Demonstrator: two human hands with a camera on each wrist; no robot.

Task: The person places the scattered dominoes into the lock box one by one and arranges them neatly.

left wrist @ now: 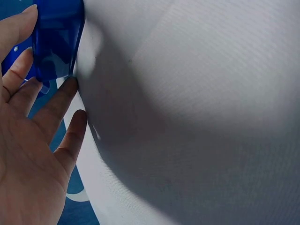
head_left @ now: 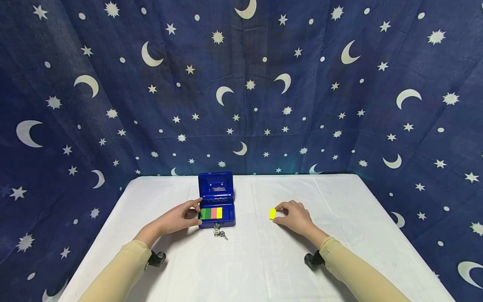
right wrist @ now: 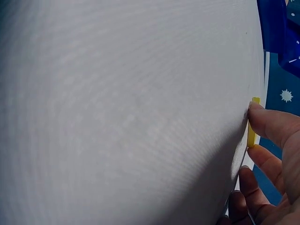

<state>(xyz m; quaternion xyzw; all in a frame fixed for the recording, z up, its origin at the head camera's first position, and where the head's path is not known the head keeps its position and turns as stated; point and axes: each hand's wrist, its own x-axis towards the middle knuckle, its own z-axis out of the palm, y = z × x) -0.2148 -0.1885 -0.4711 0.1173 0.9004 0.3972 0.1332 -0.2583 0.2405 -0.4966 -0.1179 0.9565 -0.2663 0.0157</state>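
Note:
In the head view, a blue metal cash box (head_left: 228, 223) stands with its lid (head_left: 216, 180) raised. Inside lies a row of small blocks: green blocks (head_left: 205, 213), a pink block (head_left: 214, 213) and a yellow block (head_left: 219, 213). My left hand (head_left: 177, 218) is at the box's left side, thumb by the front corner and forefinger by the back one; its other fingers stretch out in the left wrist view. To the right of the box, my right hand (head_left: 296, 217) pinches another yellow block (head_left: 272, 214) between thumb and fingers, at or just above the cloth.
A lock with keys (head_left: 219, 232) hangs at the box's front. White cloth (head_left: 249, 268) covers the table, and a dark blue curtain (head_left: 241, 113) with moons and stars hangs behind it. Black wrist mounts (head_left: 156, 259) sit under both sleeves.

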